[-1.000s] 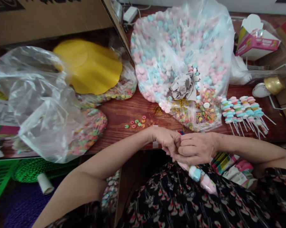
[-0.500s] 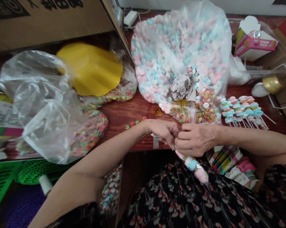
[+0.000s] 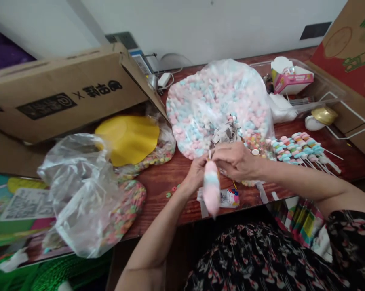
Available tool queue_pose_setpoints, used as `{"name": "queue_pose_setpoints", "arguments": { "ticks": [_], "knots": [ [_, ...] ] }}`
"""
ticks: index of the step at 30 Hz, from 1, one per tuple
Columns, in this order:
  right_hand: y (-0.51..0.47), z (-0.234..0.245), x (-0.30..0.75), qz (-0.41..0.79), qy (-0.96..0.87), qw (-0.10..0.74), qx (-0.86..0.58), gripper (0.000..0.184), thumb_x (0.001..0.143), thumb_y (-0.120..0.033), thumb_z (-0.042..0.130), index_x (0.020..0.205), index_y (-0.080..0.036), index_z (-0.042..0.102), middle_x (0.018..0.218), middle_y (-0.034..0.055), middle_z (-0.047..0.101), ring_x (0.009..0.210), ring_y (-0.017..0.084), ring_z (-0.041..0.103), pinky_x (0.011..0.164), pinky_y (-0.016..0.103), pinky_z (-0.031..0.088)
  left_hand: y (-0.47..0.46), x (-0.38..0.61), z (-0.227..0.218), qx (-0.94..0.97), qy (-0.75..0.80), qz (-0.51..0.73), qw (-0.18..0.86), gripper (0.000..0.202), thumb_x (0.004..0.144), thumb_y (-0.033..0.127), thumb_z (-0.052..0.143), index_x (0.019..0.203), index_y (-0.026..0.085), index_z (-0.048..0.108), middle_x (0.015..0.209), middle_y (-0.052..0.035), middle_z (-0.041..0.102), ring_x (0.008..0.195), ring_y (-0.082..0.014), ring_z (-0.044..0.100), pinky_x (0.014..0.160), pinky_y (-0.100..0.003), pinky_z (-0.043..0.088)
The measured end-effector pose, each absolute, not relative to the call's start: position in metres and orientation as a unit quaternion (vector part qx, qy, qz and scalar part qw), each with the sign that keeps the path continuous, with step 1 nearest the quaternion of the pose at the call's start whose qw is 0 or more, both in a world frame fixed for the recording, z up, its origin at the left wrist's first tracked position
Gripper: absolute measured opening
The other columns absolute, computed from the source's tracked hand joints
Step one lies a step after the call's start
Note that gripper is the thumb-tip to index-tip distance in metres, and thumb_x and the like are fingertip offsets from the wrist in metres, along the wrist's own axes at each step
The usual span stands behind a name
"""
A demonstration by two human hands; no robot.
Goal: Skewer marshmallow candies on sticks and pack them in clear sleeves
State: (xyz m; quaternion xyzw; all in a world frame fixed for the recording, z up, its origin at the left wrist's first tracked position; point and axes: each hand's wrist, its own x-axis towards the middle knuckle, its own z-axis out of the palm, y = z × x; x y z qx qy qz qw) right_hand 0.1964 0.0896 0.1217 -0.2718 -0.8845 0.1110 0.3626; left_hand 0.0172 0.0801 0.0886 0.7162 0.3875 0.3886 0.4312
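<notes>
My left hand [image 3: 196, 176] and my right hand [image 3: 235, 161] meet above the wooden table [image 3: 182, 206], both closed around the top of a candy skewer [image 3: 211, 188]. Its soft pink and pale blue pieces hang downward below my hands, and my fingers hide most of the stick. Just behind my right hand lies a large transparent bag of pink, blue and white candies [image 3: 212, 105]. A row of finished candy skewers [image 3: 300, 149] lies to the right of my right hand.
A transparent plastic bag [image 3: 79, 194], bagged fruit-ring cereal [image 3: 130, 206] and a yellow disc [image 3: 127, 139] lie to the left. A cardboard box [image 3: 61, 93] leans at the back left. A pink paper box [image 3: 291, 79] stands at the back right.
The view has tilted up and turned, showing more wall and box. My hands have risen from the table's front edge, and the skewer now hangs in front of them instead of slanting towards my lap.
</notes>
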Motion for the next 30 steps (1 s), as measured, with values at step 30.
{"name": "queue_pose_setpoints", "arguments": {
  "ticks": [30],
  "knots": [
    [-0.012,0.028,0.087,0.790,-0.447,0.277,-0.315,0.014,0.071,-0.028,0.065,0.069,-0.015,0.061,0.063,0.0000,0.062,0.055,0.009,0.051,0.054,0.022,0.037,-0.072,-0.079,0.062,0.607,0.571,0.336,0.439,0.020,0.084,0.033,0.062,0.091,0.017,0.073,0.086,-0.0058,0.070,0.077,-0.0181,0.065,0.072,-0.028,0.053]
  ]
}}
